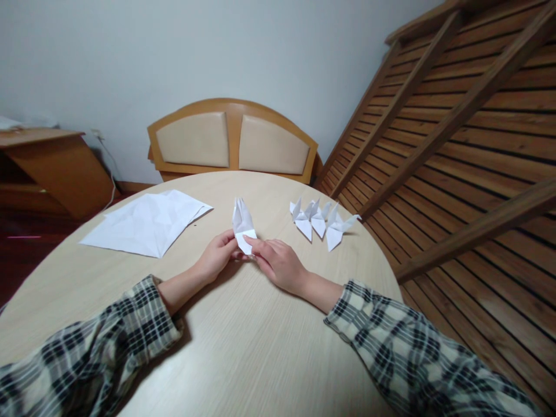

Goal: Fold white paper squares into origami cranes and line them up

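A partly folded white origami paper (243,219) is held up over the middle of the table, its narrow folded points upward and a flat flap at its lower end. My left hand (218,255) grips it at the left edge, some fingers hidden behind it. The thumb of my right hand (280,263) presses on the lower flap, with the other fingers curled beneath. Three or so finished paper cranes (319,220) stand close together to the right. Left of my hands lies a stack of white paper sheets (143,223), creased and overlapping.
The round pale wooden table (243,347) fills the foreground. Behind it is a padded wooden headboard (232,139) against the wall. A slatted wooden frame (469,174) leans at the right, and a wooden desk (56,168) stands at the far left.
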### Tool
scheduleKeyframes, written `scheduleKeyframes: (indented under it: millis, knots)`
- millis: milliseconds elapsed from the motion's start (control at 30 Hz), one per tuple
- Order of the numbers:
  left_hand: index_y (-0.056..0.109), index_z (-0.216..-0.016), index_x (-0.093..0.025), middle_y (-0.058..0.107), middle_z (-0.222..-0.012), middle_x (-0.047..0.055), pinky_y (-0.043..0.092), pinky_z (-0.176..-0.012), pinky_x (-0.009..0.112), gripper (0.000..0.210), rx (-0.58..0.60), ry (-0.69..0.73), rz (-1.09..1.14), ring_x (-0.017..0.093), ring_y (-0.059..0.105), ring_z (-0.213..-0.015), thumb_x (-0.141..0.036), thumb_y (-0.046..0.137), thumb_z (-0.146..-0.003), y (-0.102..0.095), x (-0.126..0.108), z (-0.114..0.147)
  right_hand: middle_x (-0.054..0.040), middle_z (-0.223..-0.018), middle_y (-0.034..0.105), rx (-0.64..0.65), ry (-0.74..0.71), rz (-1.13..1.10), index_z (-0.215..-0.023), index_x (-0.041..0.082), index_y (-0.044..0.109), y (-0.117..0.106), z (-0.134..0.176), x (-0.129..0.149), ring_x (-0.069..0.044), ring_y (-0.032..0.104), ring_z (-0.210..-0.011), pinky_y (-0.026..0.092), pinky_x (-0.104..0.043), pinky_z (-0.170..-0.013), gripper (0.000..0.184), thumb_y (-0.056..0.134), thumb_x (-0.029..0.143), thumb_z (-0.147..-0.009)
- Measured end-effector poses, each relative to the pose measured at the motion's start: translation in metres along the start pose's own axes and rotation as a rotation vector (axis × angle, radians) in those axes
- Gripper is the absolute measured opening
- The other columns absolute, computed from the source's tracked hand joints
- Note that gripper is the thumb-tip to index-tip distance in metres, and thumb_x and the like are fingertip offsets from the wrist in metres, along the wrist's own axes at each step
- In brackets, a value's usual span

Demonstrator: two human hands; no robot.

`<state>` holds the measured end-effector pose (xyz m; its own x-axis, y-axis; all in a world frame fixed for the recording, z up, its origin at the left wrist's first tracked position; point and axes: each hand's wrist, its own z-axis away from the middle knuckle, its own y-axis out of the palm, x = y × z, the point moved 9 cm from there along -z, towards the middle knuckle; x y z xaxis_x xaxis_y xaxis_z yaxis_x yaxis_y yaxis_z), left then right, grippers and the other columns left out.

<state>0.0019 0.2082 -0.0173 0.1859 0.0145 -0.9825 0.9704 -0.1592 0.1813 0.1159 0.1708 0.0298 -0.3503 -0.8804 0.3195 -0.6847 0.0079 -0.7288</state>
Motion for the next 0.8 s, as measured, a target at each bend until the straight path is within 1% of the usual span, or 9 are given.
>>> scheduleKeyframes:
  millis: [133, 267, 367, 433, 500, 567, 600, 700, 800]
  knots:
    - [0.064, -0.087, -0.015, 0.067, -0.075, 0.002, 0.05, -0.062, 0.025, 0.022, 0.019, -0.037, 0.048, 0.012, 0.06, -0.063, -0.032, 0.069, -0.074, 0.002, 0.001, 0.001, -0.0067, -0.098, 0.069, 0.0, 0.021, -0.025, -0.137, 0.026, 0.049, 0.0, 0.0, -0.003, -0.02, 0.064, -0.087, 0.049, -0.036, -0.08, 0.042, 0.05, 0.02, -0.096]
    - [0.066, -0.092, -0.015, 0.069, -0.082, 0.004, 0.054, -0.068, 0.029, 0.024, 0.034, -0.068, 0.085, 0.017, 0.064, -0.073, -0.027, 0.062, -0.072, 0.004, -0.001, 0.002, -0.0071, -0.101, 0.069, 0.014, 0.034, -0.003, -0.139, 0.026, 0.048, 0.001, 0.0, -0.004, -0.02, 0.064, -0.088, 0.049, -0.036, -0.081, 0.044, 0.05, 0.019, -0.095]
    - [0.065, -0.086, -0.014, 0.066, -0.074, 0.003, 0.054, -0.068, 0.031, 0.023, 0.052, -0.072, 0.122, 0.018, 0.062, -0.071, -0.029, 0.056, -0.072, 0.006, -0.001, 0.001, -0.0089, -0.105, 0.07, 0.028, 0.031, 0.017, -0.136, 0.025, 0.05, 0.001, -0.002, -0.002, -0.021, 0.064, -0.089, 0.05, -0.037, -0.082, 0.041, 0.052, 0.02, -0.095]
    - [0.061, -0.077, -0.016, 0.06, -0.064, 0.001, 0.053, -0.063, 0.03, 0.021, 0.019, -0.075, 0.117, 0.016, 0.058, -0.062, -0.036, 0.057, -0.076, 0.003, 0.001, 0.0, -0.0105, -0.116, 0.069, 0.049, 0.012, 0.028, -0.126, 0.024, 0.057, 0.002, -0.003, 0.001, -0.022, 0.065, -0.094, 0.05, -0.039, -0.083, 0.032, 0.053, 0.02, -0.094]
    - [0.058, -0.075, -0.016, 0.056, -0.062, -0.001, 0.047, -0.056, 0.025, 0.029, -0.058, -0.055, 0.064, 0.013, 0.052, -0.056, -0.045, 0.063, -0.079, -0.006, 0.003, -0.002, -0.011, -0.129, 0.064, 0.08, -0.006, 0.038, -0.11, 0.023, 0.063, 0.004, -0.003, 0.003, -0.023, 0.065, -0.101, 0.049, -0.04, -0.086, 0.018, 0.057, 0.022, -0.093]
    - [0.057, -0.074, -0.016, 0.054, -0.062, -0.003, 0.04, -0.052, 0.022, 0.035, -0.108, -0.023, -0.001, 0.01, 0.047, -0.054, -0.05, 0.069, -0.077, -0.012, 0.003, -0.003, -0.0098, -0.136, 0.061, 0.112, -0.015, 0.039, -0.098, 0.023, 0.064, 0.005, -0.003, 0.004, -0.024, 0.064, -0.106, 0.049, -0.041, -0.088, 0.008, 0.061, 0.026, -0.091]
    - [0.057, -0.074, -0.016, 0.053, -0.062, -0.003, 0.038, -0.051, 0.021, 0.037, -0.112, -0.009, -0.02, 0.01, 0.046, -0.054, -0.051, 0.07, -0.076, -0.012, 0.003, -0.003, -0.0088, -0.136, 0.061, 0.118, -0.019, 0.031, -0.095, 0.023, 0.064, 0.006, -0.003, 0.005, -0.024, 0.064, -0.108, 0.049, -0.041, -0.088, 0.007, 0.062, 0.028, -0.091]
    - [0.057, -0.075, -0.016, 0.054, -0.063, -0.003, 0.037, -0.052, 0.023, 0.04, -0.076, 0.025, -0.045, 0.011, 0.046, -0.055, -0.055, 0.07, -0.076, -0.009, 0.001, -0.002, -0.0061, -0.127, 0.065, 0.062, -0.023, -0.039, -0.091, 0.023, 0.062, 0.0, -0.003, 0.006, -0.021, 0.063, -0.109, 0.05, -0.039, -0.09, 0.009, 0.058, 0.031, -0.094]
    - [0.058, -0.076, -0.016, 0.055, -0.063, -0.002, 0.037, -0.053, 0.024, 0.04, -0.062, 0.069, -0.093, 0.012, 0.046, -0.057, -0.055, 0.067, -0.077, -0.006, -0.004, -0.001, -0.0073, -0.111, 0.064, -0.09, 0.056, -0.112, -0.09, 0.023, 0.059, -0.013, -0.002, 0.001, -0.018, 0.063, -0.095, 0.052, -0.034, -0.082, 0.01, 0.056, 0.032, -0.094]
